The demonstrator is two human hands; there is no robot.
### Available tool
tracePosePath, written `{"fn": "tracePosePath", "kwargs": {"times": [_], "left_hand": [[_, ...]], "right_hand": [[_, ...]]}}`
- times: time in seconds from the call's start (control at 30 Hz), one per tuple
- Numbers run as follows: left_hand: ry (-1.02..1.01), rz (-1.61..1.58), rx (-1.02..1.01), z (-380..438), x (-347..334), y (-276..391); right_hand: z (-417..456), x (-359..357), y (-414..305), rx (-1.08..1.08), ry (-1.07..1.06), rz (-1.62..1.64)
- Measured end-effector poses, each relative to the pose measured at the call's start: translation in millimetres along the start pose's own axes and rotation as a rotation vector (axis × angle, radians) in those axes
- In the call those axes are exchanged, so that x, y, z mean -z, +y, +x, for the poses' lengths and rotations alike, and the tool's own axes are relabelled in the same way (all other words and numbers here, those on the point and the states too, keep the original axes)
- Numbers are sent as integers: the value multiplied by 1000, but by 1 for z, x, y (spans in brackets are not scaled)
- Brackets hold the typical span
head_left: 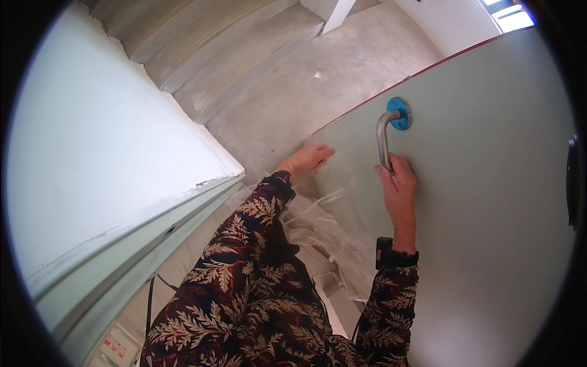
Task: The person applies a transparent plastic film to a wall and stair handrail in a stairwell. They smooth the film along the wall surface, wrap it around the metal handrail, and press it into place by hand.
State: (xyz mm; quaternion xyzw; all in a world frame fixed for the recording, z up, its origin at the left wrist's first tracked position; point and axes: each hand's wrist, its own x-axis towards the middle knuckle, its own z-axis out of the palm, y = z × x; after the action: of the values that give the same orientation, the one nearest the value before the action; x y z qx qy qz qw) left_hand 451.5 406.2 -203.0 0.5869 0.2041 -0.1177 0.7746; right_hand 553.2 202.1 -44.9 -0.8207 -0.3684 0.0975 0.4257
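My right hand is closed around the lower end of a bent metal door handle. The handle's blue round mounting plate is fixed to a pale green door. To the left, my left hand is at the door's edge with its fingers curled. Thin clear plastic film hangs crumpled below that hand and along the door; whether the fingers pinch some of it cannot be told.
Concrete stairs rise at the upper left above a bare concrete floor. A white wall and a pale green metal door frame stand on the left. A box with red writing lies at the lower left.
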Motion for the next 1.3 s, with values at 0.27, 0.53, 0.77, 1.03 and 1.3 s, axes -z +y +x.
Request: {"fn": "tracePosePath", "kwargs": {"times": [0.27,0.53,0.77,1.03,1.3], "left_hand": [[80,43,100,-25,25,-56],[95,167,117,-30,37,-69],[125,179,120,-38,44,-95],[143,139,126,-41,48,-98],[164,151,107,-44,52,-100]], "right_hand": [[3,-2,8,42,-19,-22],[4,-1,4,12,-14,29],[6,-2,-2,4,-29,53],[5,-1,3,7,-36,40],[7,-1,1,17,-43,39]]}}
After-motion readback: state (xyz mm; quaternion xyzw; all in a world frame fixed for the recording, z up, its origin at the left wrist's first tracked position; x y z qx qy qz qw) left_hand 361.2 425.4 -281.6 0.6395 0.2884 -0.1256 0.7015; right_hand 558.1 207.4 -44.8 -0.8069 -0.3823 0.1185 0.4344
